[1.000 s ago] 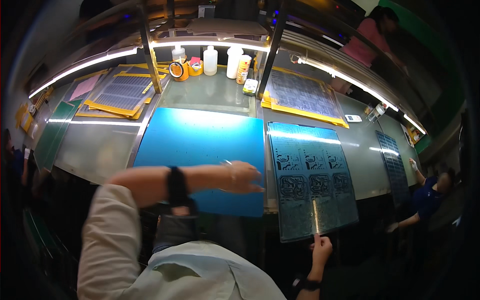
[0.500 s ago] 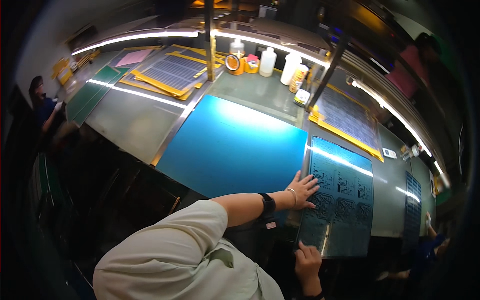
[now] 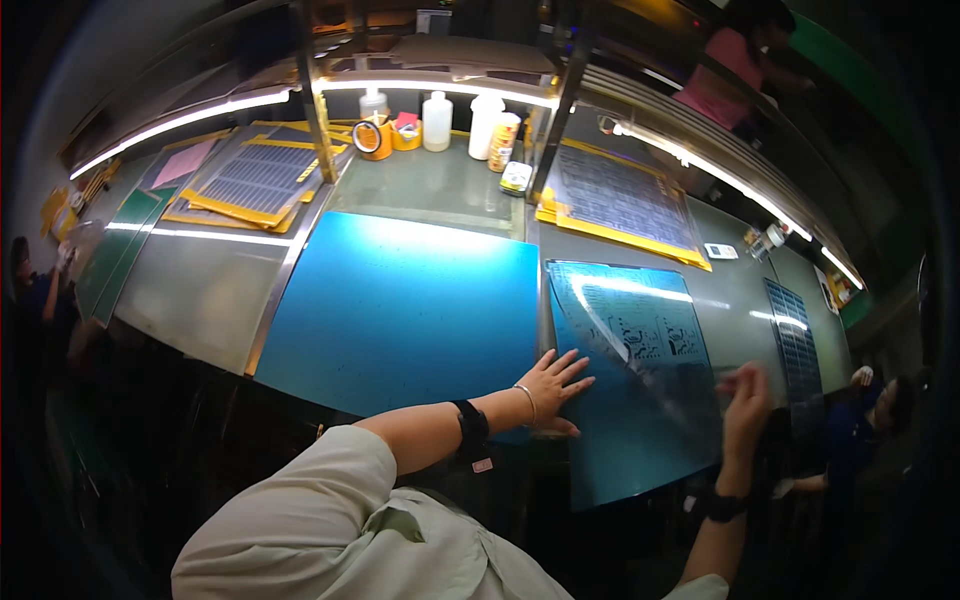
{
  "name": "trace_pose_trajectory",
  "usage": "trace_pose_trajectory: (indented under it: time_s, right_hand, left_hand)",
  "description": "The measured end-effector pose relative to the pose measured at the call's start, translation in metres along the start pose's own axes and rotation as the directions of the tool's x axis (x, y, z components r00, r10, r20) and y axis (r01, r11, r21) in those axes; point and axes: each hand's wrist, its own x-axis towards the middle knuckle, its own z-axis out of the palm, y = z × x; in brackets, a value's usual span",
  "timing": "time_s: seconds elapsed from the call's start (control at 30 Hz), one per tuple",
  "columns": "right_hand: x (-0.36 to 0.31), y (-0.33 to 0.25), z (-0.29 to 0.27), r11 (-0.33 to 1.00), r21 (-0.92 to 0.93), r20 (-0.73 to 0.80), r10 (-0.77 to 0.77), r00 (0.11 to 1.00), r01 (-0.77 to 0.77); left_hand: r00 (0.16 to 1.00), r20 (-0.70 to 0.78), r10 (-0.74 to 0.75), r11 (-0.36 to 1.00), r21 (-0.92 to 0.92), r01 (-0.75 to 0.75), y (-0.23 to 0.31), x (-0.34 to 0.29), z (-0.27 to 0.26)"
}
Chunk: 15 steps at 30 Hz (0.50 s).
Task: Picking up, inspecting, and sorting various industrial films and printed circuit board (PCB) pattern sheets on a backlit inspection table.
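My left hand (image 3: 557,390) lies flat, fingers spread, over the left edge of a blue panel (image 3: 630,450). Above that panel a clear patterned film (image 3: 684,340) with dark circuit-like marks is partly peeled back, its curved fold running from the far left corner toward the right. My right hand (image 3: 746,400), pinched closed at the panel's right side, grips the film's lifted near part, which is blurred and hard to trace up to the fingers. Left of the panel rests a larger plain blue sheet (image 3: 400,310), beside my left hand.
Bottles (image 3: 437,122), tape rolls (image 3: 371,138) and a small tin stand at the back. Yellow-edged films (image 3: 630,208) lie behind the panel, with more yellow-edged films (image 3: 255,180) at far left. A shelf post (image 3: 560,100) rises behind. Co-workers are at both sides and behind.
My right hand has gone from the panel's near left corner up and rightward, peeling the film back and baring blue surface. My left hand stays at the left edge. The view has swung right.
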Motion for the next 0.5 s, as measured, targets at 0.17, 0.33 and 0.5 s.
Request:
trace_pose_trajectory:
  time_s: [0.17,0.33,0.5]
  right_hand:
    - [0.011,-0.106,-0.073,0.821,-0.242,-0.267,-0.569,0.778,0.518]
    - [-0.024,-0.102,-0.118,0.782,-0.154,-0.236,-0.623,0.746,0.605]
    - [-0.1,-0.046,-0.051,0.905,0.421,-0.054,-0.047,0.997,0.065]
  left_hand:
    - [0.998,-0.016,-0.064,0.994,0.091,0.065,0.006,-0.008,-0.009]
    - [0.998,0.02,-0.067,0.995,0.075,0.065,0.002,-0.006,-0.015]
    - [0.965,0.13,-0.228,-0.654,-0.755,-0.052,-0.093,-0.084,-0.037]
